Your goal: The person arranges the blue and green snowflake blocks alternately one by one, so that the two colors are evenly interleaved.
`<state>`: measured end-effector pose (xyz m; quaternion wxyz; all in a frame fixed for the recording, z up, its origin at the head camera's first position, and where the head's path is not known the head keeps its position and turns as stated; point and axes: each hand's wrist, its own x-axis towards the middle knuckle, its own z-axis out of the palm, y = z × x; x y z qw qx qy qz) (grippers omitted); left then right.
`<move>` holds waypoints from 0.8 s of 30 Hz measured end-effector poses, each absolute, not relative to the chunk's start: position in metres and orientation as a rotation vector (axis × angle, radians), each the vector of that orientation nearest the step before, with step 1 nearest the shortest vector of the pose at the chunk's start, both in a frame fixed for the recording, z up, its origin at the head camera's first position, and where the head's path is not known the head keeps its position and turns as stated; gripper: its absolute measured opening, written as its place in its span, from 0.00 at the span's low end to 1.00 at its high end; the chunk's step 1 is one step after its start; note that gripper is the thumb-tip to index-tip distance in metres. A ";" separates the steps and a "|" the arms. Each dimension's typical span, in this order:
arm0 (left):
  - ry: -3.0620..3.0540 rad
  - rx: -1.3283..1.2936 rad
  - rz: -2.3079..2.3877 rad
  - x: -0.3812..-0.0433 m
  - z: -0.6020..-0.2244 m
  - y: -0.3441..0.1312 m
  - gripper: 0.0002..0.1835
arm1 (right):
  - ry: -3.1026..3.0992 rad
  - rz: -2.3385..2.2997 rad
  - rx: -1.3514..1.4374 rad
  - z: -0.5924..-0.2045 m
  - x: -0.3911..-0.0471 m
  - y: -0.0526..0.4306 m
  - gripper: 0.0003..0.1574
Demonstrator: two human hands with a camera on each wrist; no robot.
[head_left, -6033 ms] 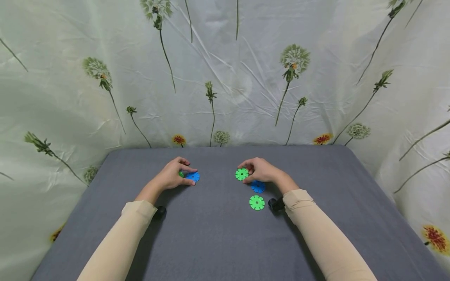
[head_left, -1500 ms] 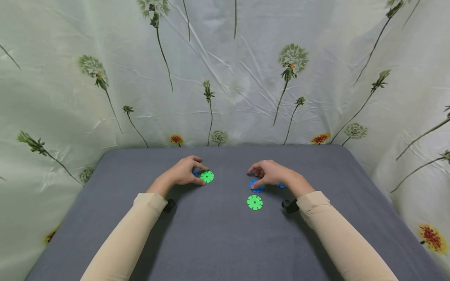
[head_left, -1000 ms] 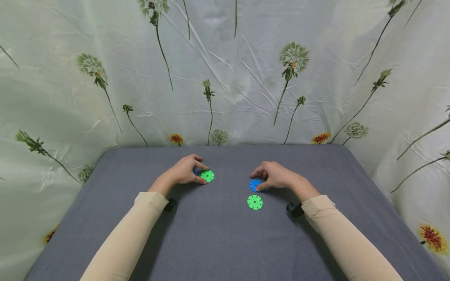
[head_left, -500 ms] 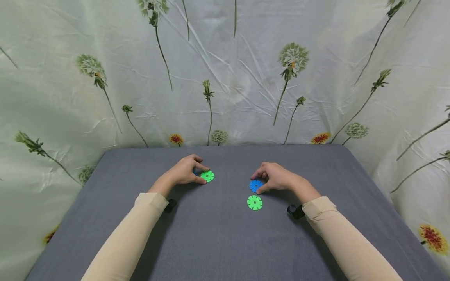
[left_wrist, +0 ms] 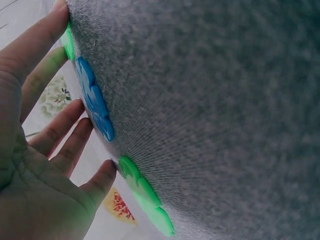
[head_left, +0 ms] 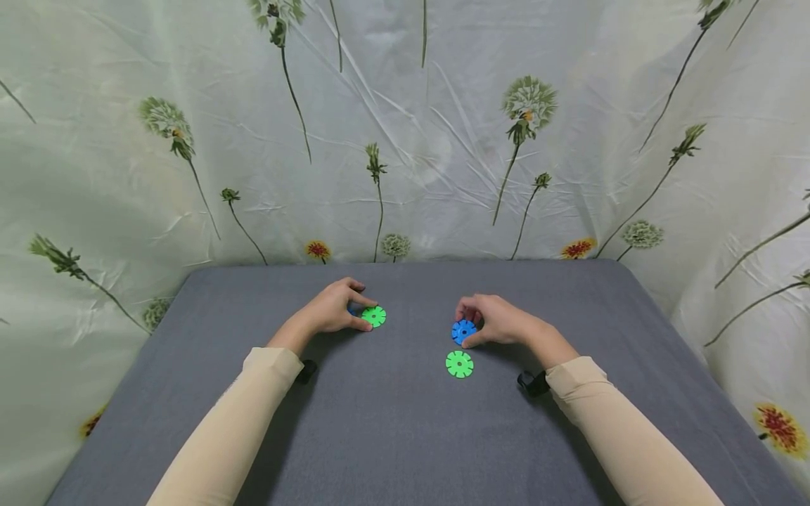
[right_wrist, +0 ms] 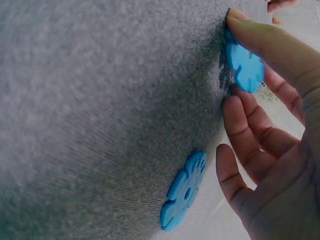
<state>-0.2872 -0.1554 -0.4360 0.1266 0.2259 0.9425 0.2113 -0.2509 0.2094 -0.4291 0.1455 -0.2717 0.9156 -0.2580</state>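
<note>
In the head view, my left hand has thumb and index finger at opposite edges of a green notched plastic disc on the cloth. A blue notched disc lies beside it, partly covered by that hand in the head view, and another green disc continues the row. My right hand pinches a blue disc between thumb and fingers, tilted up off the cloth. Below it lies one more green disc. The right wrist view shows a second blue disc flat under the right palm.
A grey cloth covers the table, whose far edge meets a pale curtain printed with dandelions. Dark wrist cameras hang under both cuffs.
Over six seconds my left hand moved right from a blue disc to the green one. My right hand no longer holds a green disc; it has taken hold of the blue disc and tilted it up.
</note>
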 end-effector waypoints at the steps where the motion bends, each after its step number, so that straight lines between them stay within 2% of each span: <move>1: 2.745 0.655 0.616 -0.287 -0.436 -0.155 0.28 | 2.626 -0.755 -0.773 -0.429 -0.251 0.209 0.23; 14: 2.736 0.629 0.634 -0.288 -0.436 -0.156 0.28 | 2.557 -0.804 -0.714 -0.428 -0.250 0.212 0.30; 24: 2.732 0.633 0.649 -0.287 -0.437 -0.157 0.28 | 2.541 -0.749 -0.711 -0.426 -0.252 0.212 0.30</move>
